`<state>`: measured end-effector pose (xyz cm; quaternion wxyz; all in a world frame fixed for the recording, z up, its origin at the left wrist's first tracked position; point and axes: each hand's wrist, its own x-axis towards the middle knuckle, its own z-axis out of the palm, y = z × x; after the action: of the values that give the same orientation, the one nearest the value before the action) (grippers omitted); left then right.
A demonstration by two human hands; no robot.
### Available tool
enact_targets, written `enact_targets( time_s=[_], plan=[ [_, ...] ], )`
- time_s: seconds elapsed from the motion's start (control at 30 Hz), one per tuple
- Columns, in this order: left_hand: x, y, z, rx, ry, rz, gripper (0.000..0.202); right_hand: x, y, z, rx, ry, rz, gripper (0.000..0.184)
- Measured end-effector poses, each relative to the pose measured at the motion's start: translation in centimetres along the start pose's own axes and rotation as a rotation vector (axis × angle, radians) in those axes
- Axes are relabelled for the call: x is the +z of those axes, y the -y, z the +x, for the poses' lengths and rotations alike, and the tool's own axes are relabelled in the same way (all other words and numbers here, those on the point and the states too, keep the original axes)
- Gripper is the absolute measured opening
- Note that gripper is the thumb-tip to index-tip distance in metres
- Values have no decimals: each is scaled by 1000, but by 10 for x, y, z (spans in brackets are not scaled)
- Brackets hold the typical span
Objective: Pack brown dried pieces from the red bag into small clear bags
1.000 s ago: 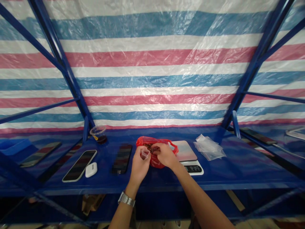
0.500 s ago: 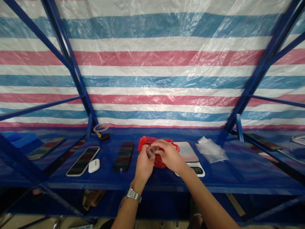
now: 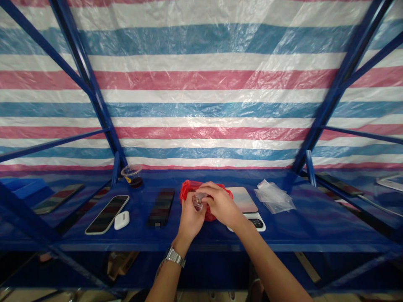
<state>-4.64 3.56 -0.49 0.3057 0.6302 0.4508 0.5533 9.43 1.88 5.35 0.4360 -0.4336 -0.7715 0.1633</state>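
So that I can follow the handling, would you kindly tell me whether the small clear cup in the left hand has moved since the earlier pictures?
Yes: the cup has shifted slightly rightward, toward the scale, judged against the dark phone on the shelf.

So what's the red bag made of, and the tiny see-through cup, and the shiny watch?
The red bag looks like thin, glossy plastic, because it crumples into soft creases. The tiny cup seems to be clear plastic, since you can see through it, but it's too small to be sure. The watch band looks like polished metal, with shiny silver links.
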Motion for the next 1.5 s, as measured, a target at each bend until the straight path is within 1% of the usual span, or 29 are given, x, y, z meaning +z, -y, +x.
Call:
enact_targets(
  time_s=[0.07, 0.13, 0.2, 0.27, 0.37, 0.47, 0.57, 0.73, 0.87, 0.97, 1.2, 1.33, 1.43, 1.5],
  plan=[
    [-3, 3, -1, 27, 30, 40, 15, 1, -8, 1, 65, -46, -57, 41],
    [-7, 9, -1, 8, 19, 76, 18, 3, -21, 1, 148, -43, -146, 41],
    [-11, 14, -1, -26, 10, 89, 21, 9, -35, 0, 219, 20, -243, 40],
    [-14, 19, 0, -44, 12, 82, 21, 16, -46, 0, 261, 86, -335, 39],
    [-17, 23, 2, -57, 5, 67, 18, 28, -53, 5, 287, 111, -412, 41],
    [-16, 25, 5, -66, -10, 52, 20, 39, -55, 14, 285, 92, -349, 44],
    [-13, 25, 7, -87, -28, 28, 20, 46, -56, 21, 302, 108, -258, 44],
    [-13, 24, 11, -112, -43, -55, 20, 49, -61, 21, 317, 78, -109, 46],
    [-15, 22, 13, -123, -66, -119, 23, 45, -67, 16, 354, 40, 16, 36],
    [-14, 18, 14, -145, -89, -180, 26, 41, -70, 12, 367, 21, 104, 33],
    [-5, 11, 14, -194, -98, -271, 28, 34, -62, 5, 355, -8, 212, 31],
    [-2, 11, 15, -154, -132, -242, 27, 27, -65, 4, 376, -82, 225, 29],
    [-2, 13, 15, -86, -121, -196, 29, 18, -68, 6, 376, -131, 203, 28],
    [-3, 14, 13, -42, -103, -154, 32, 12, -66, 7, 356, -144, 220, 27]
  ],
)
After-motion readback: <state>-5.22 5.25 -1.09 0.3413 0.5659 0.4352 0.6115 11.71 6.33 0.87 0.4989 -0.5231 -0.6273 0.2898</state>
